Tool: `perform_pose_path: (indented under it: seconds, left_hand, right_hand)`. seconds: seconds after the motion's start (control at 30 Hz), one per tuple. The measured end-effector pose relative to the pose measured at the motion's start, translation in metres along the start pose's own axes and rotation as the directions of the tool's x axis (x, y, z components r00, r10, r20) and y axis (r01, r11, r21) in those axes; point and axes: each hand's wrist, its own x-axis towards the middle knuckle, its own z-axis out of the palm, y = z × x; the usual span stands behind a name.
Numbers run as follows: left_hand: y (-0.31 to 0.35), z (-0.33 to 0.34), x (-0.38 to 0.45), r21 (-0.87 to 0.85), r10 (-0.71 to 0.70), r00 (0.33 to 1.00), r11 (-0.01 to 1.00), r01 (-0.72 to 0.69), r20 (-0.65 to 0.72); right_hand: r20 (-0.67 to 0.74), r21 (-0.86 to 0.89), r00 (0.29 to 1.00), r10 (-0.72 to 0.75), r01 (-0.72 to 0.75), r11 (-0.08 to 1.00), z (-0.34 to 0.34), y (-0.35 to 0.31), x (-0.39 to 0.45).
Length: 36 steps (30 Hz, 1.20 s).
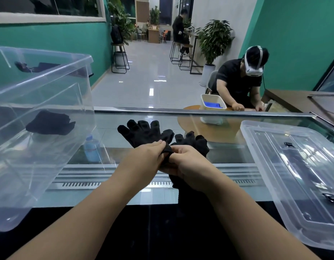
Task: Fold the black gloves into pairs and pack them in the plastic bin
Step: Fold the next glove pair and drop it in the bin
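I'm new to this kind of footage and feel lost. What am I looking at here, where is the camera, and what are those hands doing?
There is no machine here, only a person working with bare hands. The single picture comes from a wide-angle camera worn on that person's head, looking forward and down, so the two forearms reach in from the bottom edge.

The left hand and right hand meet in the middle, both gripping black gloves whose fingers fan out above the hands. More black fabric hangs below the right hand.

They work over a glass counter. On the left stands a clear plastic bin, with a folded black bundle already inside. On the right lies the clear lid. A small water bottle shows through the glass. Beyond the counter, another person wearing a headset sits at a round table.
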Motion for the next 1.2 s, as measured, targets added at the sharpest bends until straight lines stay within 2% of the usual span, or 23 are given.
perform_pose_path:
  seconds: [0.13,0.23,0.3,0.43,0.57,0.67,0.73,0.77,0.83,0.93,1.0,1.1,1.2]
  left_hand:
    - [0.005,0.007,-0.002,0.044,0.002,0.989,0.999,-0.008,0.147]
    - [-0.001,0.006,0.000,0.015,-0.004,0.989,1.000,0.002,0.147]
    - [-0.005,0.002,0.000,0.030,-0.009,0.993,1.000,0.005,0.120]
    - [-0.008,-0.012,-0.002,-0.010,-0.023,0.990,1.000,0.025,0.139]
    - [-0.002,-0.020,-0.016,-0.094,0.026,0.985,0.995,-0.010,0.168]
    - [-0.003,-0.022,-0.029,-0.207,0.069,0.975,0.978,-0.024,0.213]
    - [-0.015,-0.021,-0.027,-0.267,0.045,0.994,0.964,-0.017,0.100]
    - [-0.020,-0.018,-0.024,-0.247,0.017,1.000,0.969,-0.011,0.024]
    - [-0.028,-0.012,-0.018,-0.150,-0.013,1.000,0.989,0.012,-0.004]
    - [-0.027,0.001,-0.011,0.041,-0.008,0.985,0.999,0.000,0.172]
    - [-0.026,0.005,-0.009,0.095,-0.014,0.980,0.995,-0.005,0.200]
    - [-0.029,0.006,-0.009,0.065,-0.030,0.987,0.998,0.020,0.155]
    - [-0.030,0.009,-0.014,-0.132,-0.070,0.995,0.988,0.079,0.070]
  right_hand:
    - [0.021,0.124,0.999,0.035,-0.038,0.992,-0.003,-0.005,-0.002]
    - [-0.002,0.295,0.994,0.111,-0.105,0.950,-0.006,-0.006,0.000]
    - [-0.035,0.317,0.991,0.127,-0.110,0.942,-0.006,-0.005,0.003]
    - [-0.223,0.124,0.974,0.046,-0.018,0.992,-0.008,-0.003,0.008]
    - [-0.322,-0.043,0.945,-0.053,0.041,0.998,-0.010,-0.003,0.006]
    - [-0.365,-0.348,0.914,-0.178,0.043,0.937,-0.006,0.002,0.006]
    - [-0.385,-0.490,0.888,-0.250,0.034,0.871,-0.003,0.005,0.005]
    - [-0.387,-0.523,0.881,-0.272,0.033,0.852,-0.003,0.005,0.005]
    - [-0.384,-0.548,0.875,-0.293,0.040,0.836,-0.002,0.006,0.004]
    - [-0.353,-0.576,0.876,-0.328,0.073,0.814,-0.001,0.006,0.001]
    - [-0.329,-0.602,0.875,-0.355,0.095,0.793,0.001,0.007,-0.001]
    - [-0.257,-0.683,0.870,-0.422,0.145,0.715,0.002,0.009,-0.001]
    - [-0.151,-0.793,0.889,-0.432,0.152,0.590,0.002,0.009,-0.002]
